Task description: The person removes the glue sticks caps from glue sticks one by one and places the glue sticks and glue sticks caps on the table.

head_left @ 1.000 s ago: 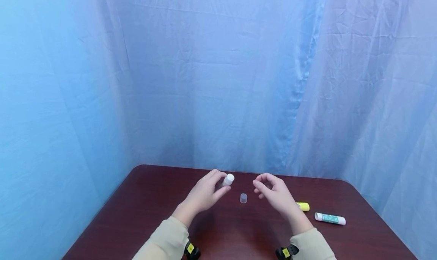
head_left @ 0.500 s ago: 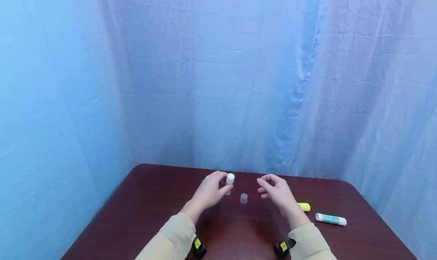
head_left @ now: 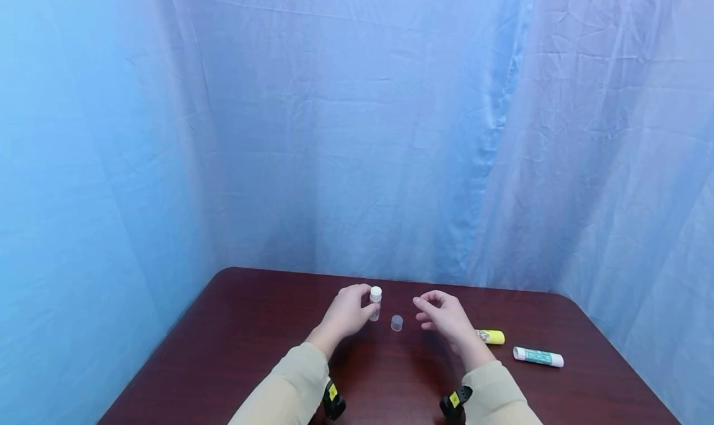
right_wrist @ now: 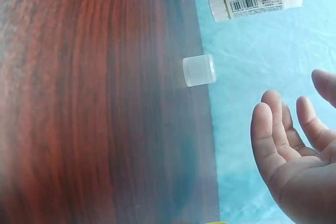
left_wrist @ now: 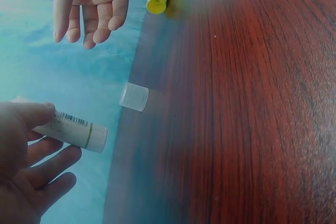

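Observation:
My left hand (head_left: 347,312) grips a white glue stick (head_left: 375,296) between thumb and fingers, near the middle of the table. The stick stands upright; whether its base touches the table I cannot tell. Its label with a barcode faces the left wrist camera, where the glue stick (left_wrist: 68,127) lies across the thumb and fingers. A translucent cap (head_left: 396,323) sits on the table just right of the stick, apart from both hands. Right of the cap hovers my right hand (head_left: 446,318), loosely curved, holding nothing; in the right wrist view its fingers (right_wrist: 262,135) are apart from the thumb.
A yellow glue stick (head_left: 493,336) lies partly behind the right wrist. Further right lies a white and green glue stick (head_left: 538,356). The dark red-brown table (head_left: 256,350) has blue curtains (head_left: 357,134) behind it and at both sides.
The left hand has brought the glue stick from tilted to upright and slightly lower. My right hand has shifted a little, fingers still loosely curved. The cap has stayed in place.

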### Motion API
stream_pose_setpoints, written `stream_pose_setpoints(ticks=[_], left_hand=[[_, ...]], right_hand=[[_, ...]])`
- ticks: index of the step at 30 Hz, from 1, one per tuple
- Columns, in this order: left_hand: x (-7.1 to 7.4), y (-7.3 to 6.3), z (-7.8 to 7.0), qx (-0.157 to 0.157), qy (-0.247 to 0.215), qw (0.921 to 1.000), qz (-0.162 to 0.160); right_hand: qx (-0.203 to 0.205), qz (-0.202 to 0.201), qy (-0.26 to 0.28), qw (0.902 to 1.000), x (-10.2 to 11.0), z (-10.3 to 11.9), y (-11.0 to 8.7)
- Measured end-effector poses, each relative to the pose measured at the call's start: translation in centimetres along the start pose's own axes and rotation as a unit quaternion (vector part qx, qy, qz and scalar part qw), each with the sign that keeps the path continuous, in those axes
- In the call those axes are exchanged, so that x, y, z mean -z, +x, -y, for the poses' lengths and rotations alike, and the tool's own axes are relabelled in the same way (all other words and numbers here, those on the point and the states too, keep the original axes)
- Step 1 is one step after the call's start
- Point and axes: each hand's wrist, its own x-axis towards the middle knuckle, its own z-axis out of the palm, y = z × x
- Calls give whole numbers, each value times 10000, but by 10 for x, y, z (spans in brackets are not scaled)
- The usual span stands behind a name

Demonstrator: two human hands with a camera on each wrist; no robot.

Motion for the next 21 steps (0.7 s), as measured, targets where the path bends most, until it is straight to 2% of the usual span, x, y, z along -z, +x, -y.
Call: stream_pose_setpoints(ticks=[7, 21], left_hand=[[-2, 0, 6, 305, -68, 9995, 75], [-3, -4, 13, 426, 24, 9991, 75]], right_hand=[[-93, 62, 0, 9999, -8, -9, 5], [-305, 123, -146, 9994, -16, -12, 3]])
